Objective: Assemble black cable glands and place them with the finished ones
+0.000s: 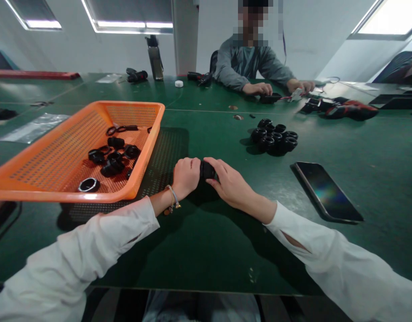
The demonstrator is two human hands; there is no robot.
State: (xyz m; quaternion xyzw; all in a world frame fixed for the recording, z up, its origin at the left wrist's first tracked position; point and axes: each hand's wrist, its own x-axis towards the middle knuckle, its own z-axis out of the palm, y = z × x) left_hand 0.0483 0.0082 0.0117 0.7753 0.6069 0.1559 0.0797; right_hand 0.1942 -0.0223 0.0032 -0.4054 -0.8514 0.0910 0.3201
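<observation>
Just above the green table (199, 250), a small black rounded part (207, 170) is gripped between my two hands. My left hand (187, 176) is closed around its left end, and my right hand (227, 181) pinches the right end between thumb and fingers. Much of the part is hidden by the fingers, so its exact kind does not show. To the left, an orange basket (148, 152) holds several black ring-like parts (113, 163) and a ring with a silvery edge (89, 184). Beyond my right hand stands a cluster of several black hollow parts (276, 136).
A phone (328, 190) lies to the right. Across the table a person (252, 62) handles a black device with wires. Red-black tools (350, 108) lie far right, a bottle (155, 58) stands at the back, and a plastic bag (34, 127) lies behind the basket.
</observation>
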